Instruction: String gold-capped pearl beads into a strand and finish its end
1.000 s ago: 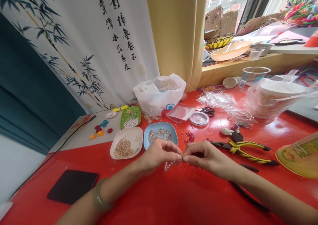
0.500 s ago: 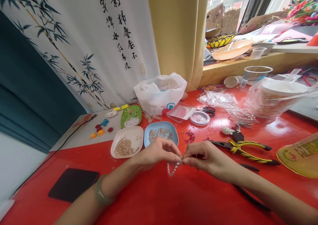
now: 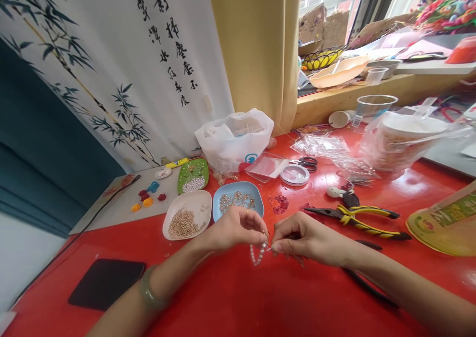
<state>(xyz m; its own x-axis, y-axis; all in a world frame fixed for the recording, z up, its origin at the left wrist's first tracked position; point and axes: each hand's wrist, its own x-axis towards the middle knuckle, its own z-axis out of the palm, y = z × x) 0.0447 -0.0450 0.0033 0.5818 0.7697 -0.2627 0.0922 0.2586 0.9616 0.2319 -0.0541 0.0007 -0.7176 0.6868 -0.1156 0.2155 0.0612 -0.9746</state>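
Observation:
Between thumb and fingers my left hand [image 3: 243, 229] pinches one end of a short bead strand [image 3: 256, 255], whose pearly beads hang below in a loop. My right hand [image 3: 299, 238] is closed just to its right, thumb against forefinger; a tiny pale tip pokes out of that pinch toward the strand, too small to name. Behind my left hand lies a blue dish [image 3: 238, 198] of gold-toned beads. To its left a cream dish [image 3: 188, 215] holds many small gold beads, and a green tray [image 3: 193, 174] carries white beads.
Yellow-black pliers [image 3: 357, 218] lie beyond my right hand, and another dark-handled tool [image 3: 372, 287] is partly under my right forearm. A phone [image 3: 107, 283] is beside my left forearm. Farther back are a white plastic bag [image 3: 235, 141], scissors [image 3: 309, 164] and a round lidded case [image 3: 294, 175].
My hands have drawn slightly apart, opening a small gap between the fingertips. The strand still hangs from my left hand. The whole view has shifted a little.

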